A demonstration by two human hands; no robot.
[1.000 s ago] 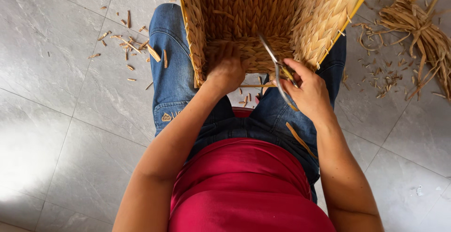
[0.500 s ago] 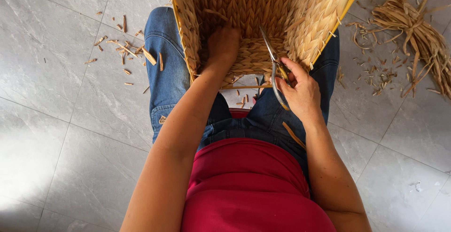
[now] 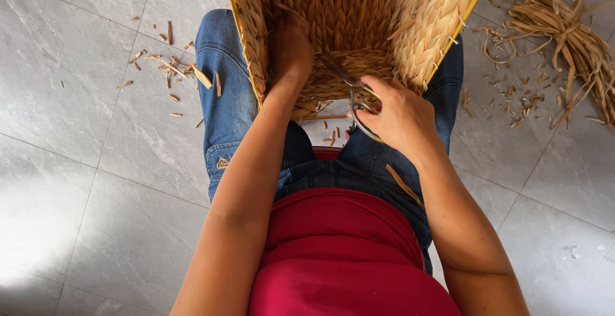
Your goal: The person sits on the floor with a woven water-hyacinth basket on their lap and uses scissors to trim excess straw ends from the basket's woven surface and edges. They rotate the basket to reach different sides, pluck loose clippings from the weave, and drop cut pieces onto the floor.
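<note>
A woven straw basket [image 3: 378,15] with a yellow frame rests on my lap, its opening facing me. My left hand [image 3: 289,50] reaches inside it and presses against the woven left wall near the bottom. My right hand [image 3: 397,116] sits at the basket's near rim and grips a pair of metal scissors [image 3: 349,85], whose blades point into the basket toward my left hand. Whether the left fingers pinch a strand is hidden.
Short straw clippings [image 3: 173,66] lie on the grey tiled floor to the left of my knee. A bundle of loose straw strands [image 3: 564,28] and more scraps lie on the floor at the right. A few clippings rest on my jeans [image 3: 224,111].
My left hand has moved from the basket's near rim deeper inside it. The right hand with the scissors has shifted slightly toward the basket.
</note>
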